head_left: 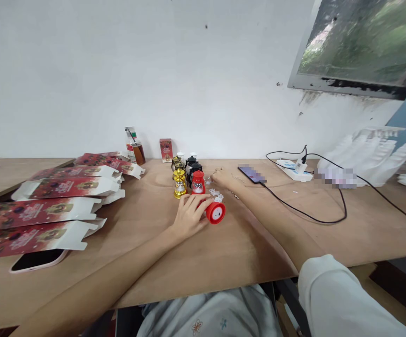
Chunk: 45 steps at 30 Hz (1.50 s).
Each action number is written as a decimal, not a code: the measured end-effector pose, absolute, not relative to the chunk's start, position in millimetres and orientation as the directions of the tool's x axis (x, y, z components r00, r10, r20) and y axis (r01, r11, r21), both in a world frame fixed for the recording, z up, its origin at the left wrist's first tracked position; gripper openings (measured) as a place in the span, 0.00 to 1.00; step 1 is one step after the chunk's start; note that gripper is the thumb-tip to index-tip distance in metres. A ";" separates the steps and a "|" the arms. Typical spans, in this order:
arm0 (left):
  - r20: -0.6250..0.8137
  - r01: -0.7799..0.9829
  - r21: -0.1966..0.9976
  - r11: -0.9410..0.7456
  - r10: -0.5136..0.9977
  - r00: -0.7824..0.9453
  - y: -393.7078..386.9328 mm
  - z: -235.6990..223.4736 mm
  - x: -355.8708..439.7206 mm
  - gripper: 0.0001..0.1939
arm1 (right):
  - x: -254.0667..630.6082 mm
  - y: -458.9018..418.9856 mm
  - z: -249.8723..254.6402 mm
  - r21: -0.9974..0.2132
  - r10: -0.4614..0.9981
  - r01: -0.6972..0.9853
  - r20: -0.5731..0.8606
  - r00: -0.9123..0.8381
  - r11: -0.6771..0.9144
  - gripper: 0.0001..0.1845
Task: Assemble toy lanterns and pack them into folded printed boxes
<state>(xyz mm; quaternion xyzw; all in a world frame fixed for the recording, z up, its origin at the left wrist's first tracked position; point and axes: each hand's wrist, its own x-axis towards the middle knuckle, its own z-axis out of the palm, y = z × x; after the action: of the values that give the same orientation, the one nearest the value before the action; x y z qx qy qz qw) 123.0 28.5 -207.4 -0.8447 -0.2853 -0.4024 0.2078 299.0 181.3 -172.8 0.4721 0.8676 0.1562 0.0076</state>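
My left hand [189, 214] is closed around a small red toy lantern [216, 212] that lies on its side on the wooden table [224, 252], its round base facing me. My right hand [223, 178] reaches further back, fingers curled down onto a scatter of tiny white pieces [216, 193] on the table; whether it grips one is unclear. Just left of it stand several little lanterns: a gold one [179, 183], a red one [198, 182] and black ones [193, 167].
Several flat red and white cartons [48, 206] lie stacked at the left, with a phone [38, 260] under their near edge. A small red box [166, 150] and a bottle [135, 146] stand by the wall. Right: another phone [251, 174], cable, power strip [294, 169], white moulded packaging [371, 154].
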 end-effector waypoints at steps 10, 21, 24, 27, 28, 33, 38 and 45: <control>0.803 0.692 0.044 -0.721 0.438 0.405 30.7 -209.9 121.1 0.21 | 310.7 143.0 -166.0 -0.075 0.783 0.860 0.460 -0.420 0.505 0.16; 0.779 0.723 0.159 -0.673 0.535 0.327 31.3 -211.2 120.8 0.22 | 304.2 23.1 -186.7 -0.512 0.545 0.253 0.834 -0.081 0.821 0.02; 0.791 0.715 0.140 -0.685 0.512 0.336 32.0 -212.6 120.3 0.22 | 299.7 17.6 -189.1 -0.412 0.462 0.284 0.875 -0.141 0.866 0.02; 0.795 0.714 0.135 -0.687 0.505 0.335 32.7 -213.4 120.3 0.22 | 299.7 19.0 -193.8 -0.395 0.456 0.300 0.873 -0.172 0.868 0.03; 0.794 0.715 0.134 -0.686 0.505 0.337 32.8 -213.4 120.4 0.22 | 300.3 19.8 -195.6 -0.394 0.459 0.305 0.870 -0.179 0.867 0.04; 0.791 0.712 0.122 -0.691 0.501 0.351 32.3 -212.2 121.0 0.22 | 302.2 20.3 -200.5 -0.378 0.453 0.331 0.872 -0.186 0.864 0.04; 0.795 0.706 0.111 -0.700 0.489 0.359 31.9 -211.4 121.0 0.22 | 300.7 17.3 -197.9 -0.321 0.408 0.374 0.895 -0.182 0.870 0.04; 0.794 0.704 0.113 -0.701 0.490 0.360 31.7 -210.3 121.0 0.23 | 303.3 16.0 -196.3 -0.215 0.325 0.388 0.913 -0.246 0.896 0.05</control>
<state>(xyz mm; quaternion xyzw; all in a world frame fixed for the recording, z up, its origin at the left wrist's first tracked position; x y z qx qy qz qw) 121.0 31.7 -210.3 -0.8153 -0.3660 -0.4311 0.1243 303.3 16.0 -196.3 0.2259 0.7887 0.0276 -0.5711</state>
